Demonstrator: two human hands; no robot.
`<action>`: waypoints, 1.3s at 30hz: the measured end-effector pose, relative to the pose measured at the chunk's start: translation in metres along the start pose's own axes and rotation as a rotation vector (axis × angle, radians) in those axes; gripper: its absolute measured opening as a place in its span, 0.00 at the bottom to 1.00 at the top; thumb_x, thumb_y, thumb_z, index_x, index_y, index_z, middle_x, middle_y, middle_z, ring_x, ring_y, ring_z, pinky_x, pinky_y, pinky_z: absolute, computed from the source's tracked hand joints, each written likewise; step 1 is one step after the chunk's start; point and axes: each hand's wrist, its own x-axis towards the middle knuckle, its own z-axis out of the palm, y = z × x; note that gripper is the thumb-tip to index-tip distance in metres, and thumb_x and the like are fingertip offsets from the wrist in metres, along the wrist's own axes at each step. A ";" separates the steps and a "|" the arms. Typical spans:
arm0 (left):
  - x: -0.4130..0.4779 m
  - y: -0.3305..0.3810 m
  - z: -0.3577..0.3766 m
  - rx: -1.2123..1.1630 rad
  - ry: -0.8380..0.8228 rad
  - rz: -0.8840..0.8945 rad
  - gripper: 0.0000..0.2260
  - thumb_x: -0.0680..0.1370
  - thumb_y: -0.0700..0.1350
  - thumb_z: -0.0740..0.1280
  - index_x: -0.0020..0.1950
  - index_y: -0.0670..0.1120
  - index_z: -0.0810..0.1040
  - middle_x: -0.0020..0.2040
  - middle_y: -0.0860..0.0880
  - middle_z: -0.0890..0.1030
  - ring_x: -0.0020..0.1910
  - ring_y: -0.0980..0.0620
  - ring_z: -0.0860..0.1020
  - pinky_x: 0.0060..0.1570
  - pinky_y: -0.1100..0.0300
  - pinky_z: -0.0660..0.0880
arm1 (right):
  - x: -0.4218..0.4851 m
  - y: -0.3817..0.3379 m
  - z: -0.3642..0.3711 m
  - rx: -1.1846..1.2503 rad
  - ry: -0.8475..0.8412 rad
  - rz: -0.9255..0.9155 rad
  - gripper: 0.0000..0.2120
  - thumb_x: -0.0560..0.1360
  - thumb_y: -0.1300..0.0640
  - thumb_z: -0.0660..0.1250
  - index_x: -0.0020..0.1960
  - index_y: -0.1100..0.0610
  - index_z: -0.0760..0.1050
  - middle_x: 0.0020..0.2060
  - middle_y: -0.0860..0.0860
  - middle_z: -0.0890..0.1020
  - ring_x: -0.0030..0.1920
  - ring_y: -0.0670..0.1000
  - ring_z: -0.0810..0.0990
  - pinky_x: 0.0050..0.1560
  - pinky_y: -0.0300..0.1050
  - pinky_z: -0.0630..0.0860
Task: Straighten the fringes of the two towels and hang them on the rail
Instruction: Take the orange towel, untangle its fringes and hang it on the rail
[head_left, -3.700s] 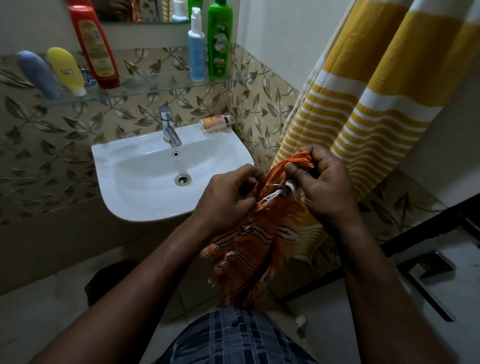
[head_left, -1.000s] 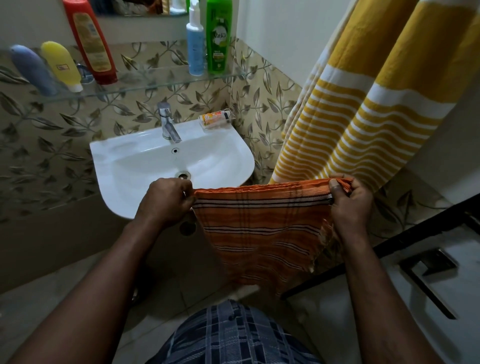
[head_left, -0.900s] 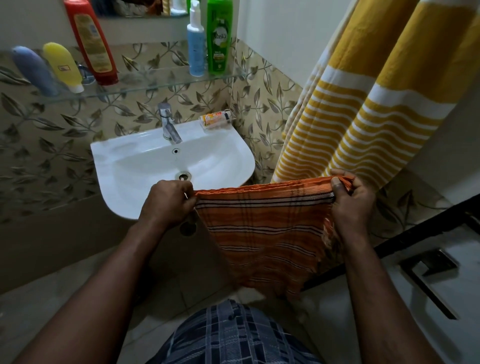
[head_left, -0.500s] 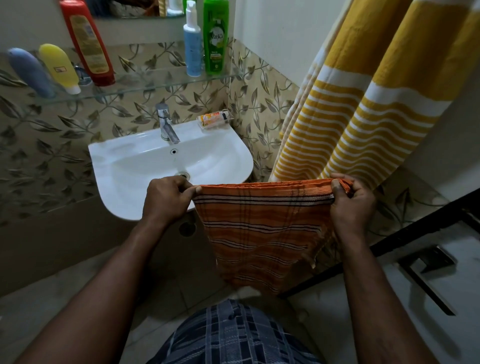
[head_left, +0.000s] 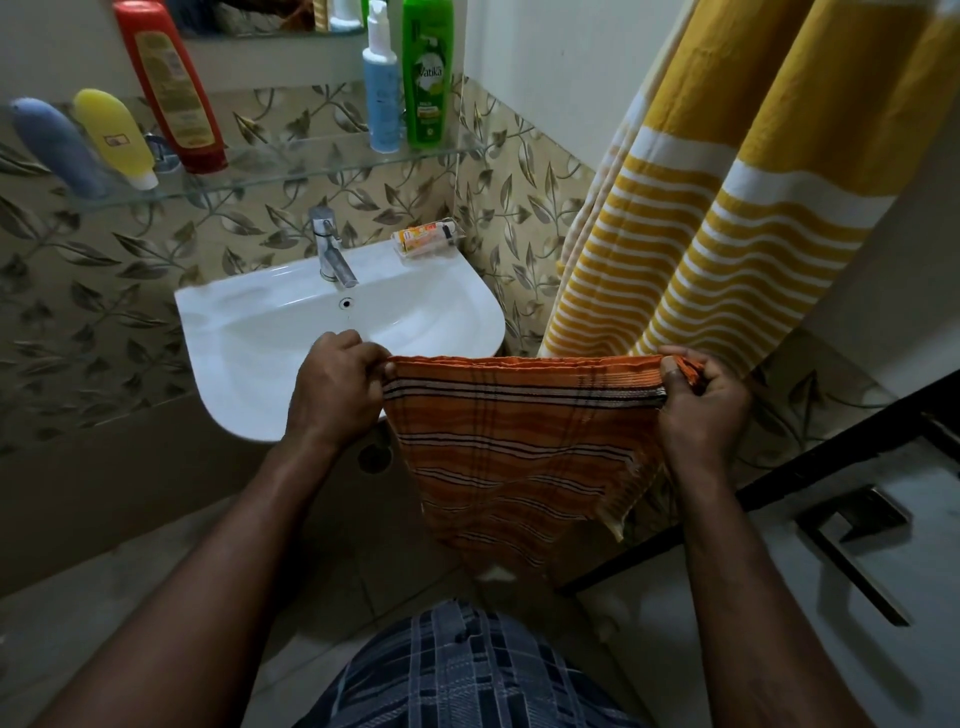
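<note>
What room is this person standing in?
Probably a bathroom: a white washbasin with a tap, toiletry bottles on a glass shelf above it, and a yellow striped towel hanging beside.

The orange towel (head_left: 519, 441), stretched between left hand (head_left: 332, 395) and right hand (head_left: 706, 405), bars the gap between the white sink (head_left: 467, 291) and the yellow towel (head_left: 727, 234) hanging just above the right hand. Room lies open below toward the floor (head_left: 130, 623); the tap (head_left: 330, 244) and glass shelf (head_left: 311, 166) crowd the space above the sink.

Orange striped towel (head_left: 519, 441) stretched flat; yellow towel (head_left: 727, 208) hanging.
</note>
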 end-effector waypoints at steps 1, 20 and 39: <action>0.001 0.001 -0.004 -0.035 0.027 0.010 0.05 0.80 0.42 0.72 0.51 0.41 0.87 0.42 0.49 0.77 0.47 0.47 0.72 0.44 0.56 0.67 | 0.001 0.000 -0.002 0.009 0.018 -0.009 0.10 0.80 0.63 0.70 0.50 0.48 0.83 0.45 0.47 0.85 0.50 0.49 0.84 0.55 0.45 0.80; 0.015 0.021 -0.006 -0.264 0.074 -0.244 0.06 0.84 0.46 0.66 0.49 0.46 0.81 0.43 0.50 0.81 0.45 0.49 0.78 0.43 0.57 0.66 | -0.006 0.002 0.019 -0.113 -0.067 0.026 0.06 0.80 0.66 0.68 0.53 0.58 0.82 0.45 0.49 0.82 0.49 0.49 0.81 0.45 0.26 0.69; 0.016 0.006 -0.002 -0.582 0.179 -0.583 0.12 0.82 0.52 0.70 0.40 0.50 0.81 0.40 0.51 0.84 0.40 0.53 0.80 0.44 0.56 0.75 | -0.003 -0.001 0.027 -0.052 -0.025 0.053 0.08 0.80 0.63 0.70 0.51 0.50 0.82 0.44 0.49 0.84 0.48 0.50 0.82 0.51 0.37 0.77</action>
